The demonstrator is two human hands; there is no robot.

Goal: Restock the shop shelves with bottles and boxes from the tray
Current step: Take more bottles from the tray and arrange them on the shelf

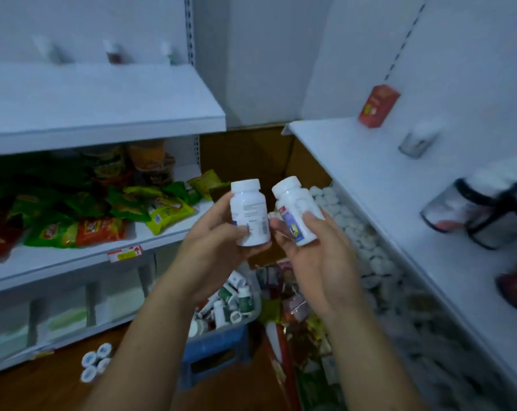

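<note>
Gripping upright btl (249,209), L hand (215,247); tilted btl (295,206), R hand (316,256); prob. apart.

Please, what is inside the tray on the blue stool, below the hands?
The tray holds a jumble of small bottles, white and green, most with white caps. The left forearm covers its left part, so what lies there cannot be seen.

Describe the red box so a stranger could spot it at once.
Look to the white shelf along the right wall. Near its far end stands a red box. It is the only box in view on that shelf; its nearest neighbour is a small clear jar with a white lid.
</note>
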